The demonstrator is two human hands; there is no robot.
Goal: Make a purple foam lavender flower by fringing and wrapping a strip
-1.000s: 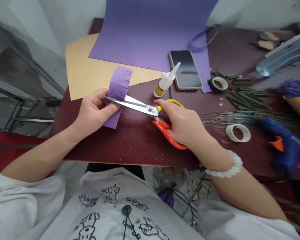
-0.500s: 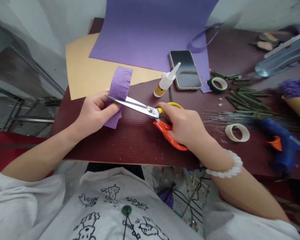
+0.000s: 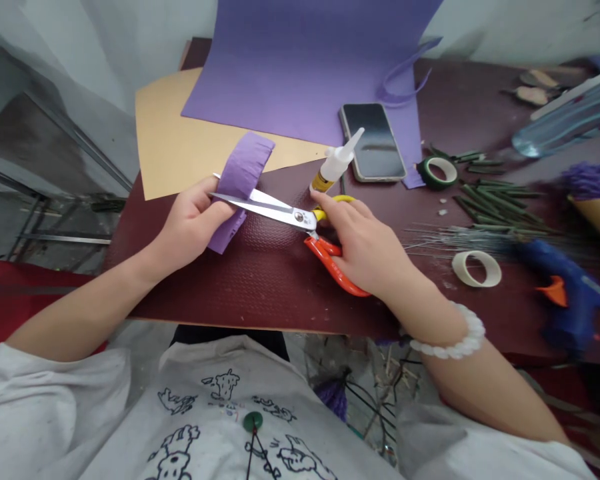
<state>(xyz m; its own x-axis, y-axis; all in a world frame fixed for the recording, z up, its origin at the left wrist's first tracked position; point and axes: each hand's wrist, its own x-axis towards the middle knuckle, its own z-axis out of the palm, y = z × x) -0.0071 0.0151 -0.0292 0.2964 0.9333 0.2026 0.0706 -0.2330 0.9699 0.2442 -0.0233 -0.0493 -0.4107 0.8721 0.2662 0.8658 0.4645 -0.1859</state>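
Note:
Between the thumb and fingers of my left hand (image 3: 193, 220) is a strip of purple crepe paper (image 3: 245, 163), its upper end bending to the right and showing small cuts along the edge. My right hand (image 3: 367, 243) grips scissors (image 3: 300, 217) with one yellow and one red handle. Their blades are parted around the strip, one passing in front of it, with the tips close to my left thumb. Just beyond my right hand stands a white glue bottle (image 3: 333, 167) with a pointed nozzle and a yellow label.
A phone (image 3: 373, 143) rests partly on the large purple sheet (image 3: 310, 60), which overlaps tan paper (image 3: 165, 147). On the right are green tape (image 3: 437, 173), green stems (image 3: 497, 203), thin wires (image 3: 440, 238), a white tape roll (image 3: 476, 269), a blue glue gun (image 3: 575, 287) and a clear bottle (image 3: 565, 123).
The strip's upper end has swung to the right and curls more. My right hand has shifted slightly left with the scissors, and its index finger now reaches toward the glue bottle's base.

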